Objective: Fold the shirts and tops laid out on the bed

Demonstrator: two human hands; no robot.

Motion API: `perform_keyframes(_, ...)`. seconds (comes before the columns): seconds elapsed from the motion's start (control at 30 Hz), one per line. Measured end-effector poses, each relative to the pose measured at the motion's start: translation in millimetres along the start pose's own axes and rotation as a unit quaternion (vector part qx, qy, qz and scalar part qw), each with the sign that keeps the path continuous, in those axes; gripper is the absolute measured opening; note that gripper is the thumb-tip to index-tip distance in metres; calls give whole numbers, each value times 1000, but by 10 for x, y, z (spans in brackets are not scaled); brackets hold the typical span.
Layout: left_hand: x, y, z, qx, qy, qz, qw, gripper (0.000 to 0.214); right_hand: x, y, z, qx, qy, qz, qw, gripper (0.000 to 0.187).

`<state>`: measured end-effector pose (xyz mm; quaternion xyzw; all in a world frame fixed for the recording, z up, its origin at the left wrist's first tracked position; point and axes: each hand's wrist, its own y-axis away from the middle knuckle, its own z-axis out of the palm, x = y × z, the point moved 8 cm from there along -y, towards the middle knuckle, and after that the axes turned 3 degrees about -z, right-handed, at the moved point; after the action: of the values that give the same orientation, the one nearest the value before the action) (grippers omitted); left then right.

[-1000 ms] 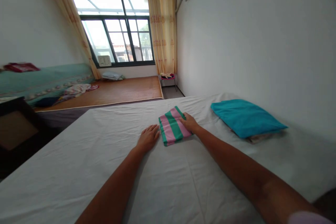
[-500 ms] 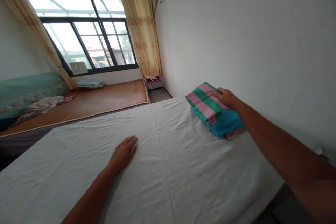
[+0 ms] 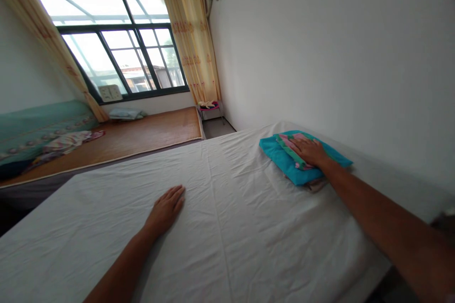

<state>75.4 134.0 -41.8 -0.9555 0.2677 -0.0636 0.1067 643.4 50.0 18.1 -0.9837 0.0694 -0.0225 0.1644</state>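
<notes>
My right hand (image 3: 310, 150) lies flat with its fingers spread on a folded pink and green striped cloth (image 3: 296, 158). Beneath that is a folded bright blue cloth (image 3: 284, 163), wider than the striped one. The edge of a brownish cloth (image 3: 315, 186) peeks out at the bottom of the pile. On the left, my left hand (image 3: 167, 208) rests palm down with fingers stretched out on the white sheet (image 3: 192, 246), holding nothing. My right palm hides part of the striped cloth.
The white wall (image 3: 320, 47) runs close behind the pile. Beyond the sheet's far edge is a brown-matted bed (image 3: 159, 128) with crumpled clothing (image 3: 67, 142) and a folded light cloth (image 3: 126, 113). A small pink stool (image 3: 209, 106) with cloth on it stands below the curtain (image 3: 197, 33).
The striped cloth has come down from my right hand's grip onto the blue cloth. My right hand has opened and now lies flat on top. My left hand has stayed nearly still.
</notes>
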Motion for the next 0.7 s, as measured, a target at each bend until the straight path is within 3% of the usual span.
perform_keyframes(0.1,16,13,-5,2,8,4,1000,49,-43,65,129,-9,19,-32,999,48)
perform_keyframes(0.27,41,28,-37,1,17,0,1000,49,9,117,138,-9,14,-63,998,49)
perform_keyframes(0.5,52,40,-55,-7,18,-11,1000,50,-19,46,107,-32,30,-12,999,52)
perform_keyframes(0.6,48,35,-55,0,25,-10,1000,49,-226,41,122,-41,29,-47,998,51)
perform_keyframes(0.7,41,21,-48,5,29,-5,1000,48,-497,99,92,-7,6,-99,995,49)
